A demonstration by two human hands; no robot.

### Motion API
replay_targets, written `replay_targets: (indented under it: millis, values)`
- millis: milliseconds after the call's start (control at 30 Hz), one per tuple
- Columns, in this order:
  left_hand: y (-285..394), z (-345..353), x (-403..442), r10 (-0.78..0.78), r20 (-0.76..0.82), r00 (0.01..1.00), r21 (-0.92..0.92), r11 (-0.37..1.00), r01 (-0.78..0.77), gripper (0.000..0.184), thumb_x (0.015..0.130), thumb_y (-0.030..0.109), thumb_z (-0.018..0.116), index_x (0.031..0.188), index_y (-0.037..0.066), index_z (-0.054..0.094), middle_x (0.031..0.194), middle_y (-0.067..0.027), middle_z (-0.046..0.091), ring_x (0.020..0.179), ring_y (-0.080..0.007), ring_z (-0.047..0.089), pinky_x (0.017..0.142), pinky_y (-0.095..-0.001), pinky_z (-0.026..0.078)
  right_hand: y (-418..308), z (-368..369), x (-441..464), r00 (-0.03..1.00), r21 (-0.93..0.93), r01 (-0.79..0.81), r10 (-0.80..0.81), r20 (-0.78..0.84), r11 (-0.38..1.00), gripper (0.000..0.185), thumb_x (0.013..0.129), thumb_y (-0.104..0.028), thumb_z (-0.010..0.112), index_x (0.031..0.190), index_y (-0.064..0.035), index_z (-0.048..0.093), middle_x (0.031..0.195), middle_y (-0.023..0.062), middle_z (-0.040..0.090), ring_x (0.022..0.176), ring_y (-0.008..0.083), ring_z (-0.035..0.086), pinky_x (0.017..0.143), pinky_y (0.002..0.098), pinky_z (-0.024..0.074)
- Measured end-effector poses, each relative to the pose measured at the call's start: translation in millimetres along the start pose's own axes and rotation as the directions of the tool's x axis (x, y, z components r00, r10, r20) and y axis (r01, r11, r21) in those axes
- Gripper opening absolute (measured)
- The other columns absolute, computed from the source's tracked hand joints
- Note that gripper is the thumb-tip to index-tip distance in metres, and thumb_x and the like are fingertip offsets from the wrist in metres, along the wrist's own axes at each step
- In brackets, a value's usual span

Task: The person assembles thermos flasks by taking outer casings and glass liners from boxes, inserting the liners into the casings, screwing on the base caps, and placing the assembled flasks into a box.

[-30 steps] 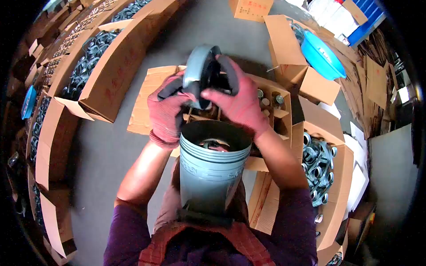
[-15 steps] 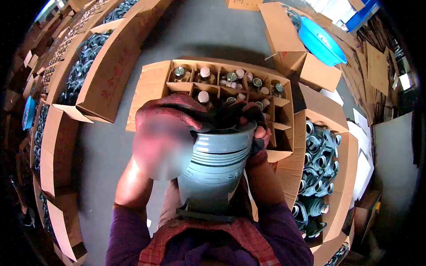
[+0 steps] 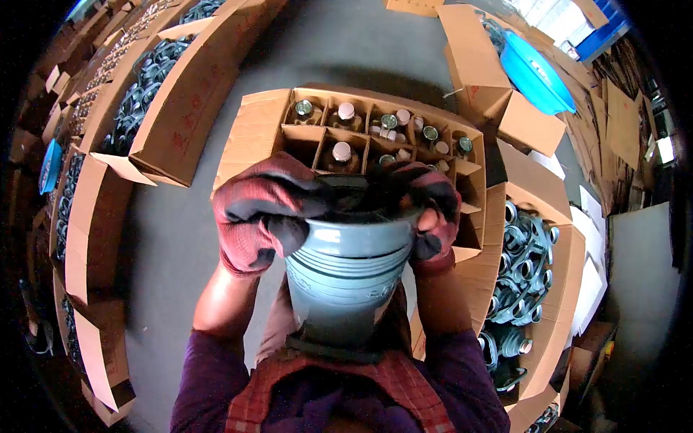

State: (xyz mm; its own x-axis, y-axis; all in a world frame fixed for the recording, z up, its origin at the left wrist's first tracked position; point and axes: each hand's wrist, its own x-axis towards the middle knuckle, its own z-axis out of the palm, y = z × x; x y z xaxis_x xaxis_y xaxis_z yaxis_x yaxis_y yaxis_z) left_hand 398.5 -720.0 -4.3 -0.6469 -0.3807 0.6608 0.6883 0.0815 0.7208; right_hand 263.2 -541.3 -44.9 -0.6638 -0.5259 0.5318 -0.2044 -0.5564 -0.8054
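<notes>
L hand (image 3: 266,215) & R hand (image 3: 435,214) are curled, pinching opp. sides of the collar (image 3: 361,236) atop the canister (image 3: 346,289), on the person's side of the bottle box (image 3: 254,137). Uneven push could prob. skew collar or tip canister; floor (image 3: 177,252) L of box gives elbow room, parts carton (image 3: 556,310) edges crowd its R.

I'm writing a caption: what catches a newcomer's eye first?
The grey-blue bucket in the middle, with the gloved left hand and right hand on either side of its top. Next, the bright blue basin at the upper right, and the capped bottles in the divided cardboard box beyond the bucket.
</notes>
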Motion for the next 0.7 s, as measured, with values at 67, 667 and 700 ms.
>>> replay_targets:
  millis: [67, 667, 700]
  values:
    - [3, 8, 1, 0.065, -0.009, 0.998, -0.049, 0.997, -0.066, 0.038, 0.074, 0.042, 0.07, 0.068, 0.005, 0.062, 0.08, -0.0151, 0.063, 0.076, -0.0287, 0.06, 0.07, -0.0393, 0.047, -3, 10, 6, 0.986, 0.04, 0.153, -0.155, 0.052, 0.987, 0.048, 0.078, -0.047, 0.065, 0.089, -0.0008, 0.056, 0.088, 0.0164, 0.06, 0.086, 0.0307, 0.057, 0.078, 0.0404, 0.0457]
    - [36, -13, 25, -0.022, 0.447, 0.894, 0.436, 0.878, -0.197, 0.049, 0.063, 0.048, 0.075, 0.086, 0.006, 0.064, 0.082, -0.0129, 0.063, 0.071, -0.0271, 0.061, 0.061, -0.0331, 0.047, -30, 10, 3, 0.985, -0.133, 0.095, -0.074, 0.153, 0.987, 0.068, 0.067, -0.061, 0.069, 0.095, 0.0006, 0.057, 0.098, 0.0192, 0.059, 0.097, 0.0335, 0.055, 0.085, 0.0419, 0.0425]
    - [46, -2, 34, -0.011, 0.5, 0.866, 0.487, 0.83, -0.271, 0.053, 0.062, 0.048, 0.075, 0.092, 0.006, 0.064, 0.082, -0.0121, 0.062, 0.068, -0.0277, 0.059, 0.061, -0.0332, 0.047, -33, 9, 2, 0.98, -0.213, 0.094, -0.052, 0.193, 0.973, 0.072, 0.066, -0.063, 0.068, 0.097, 0.0011, 0.057, 0.099, 0.019, 0.058, 0.098, 0.0337, 0.054, 0.085, 0.0419, 0.0419]
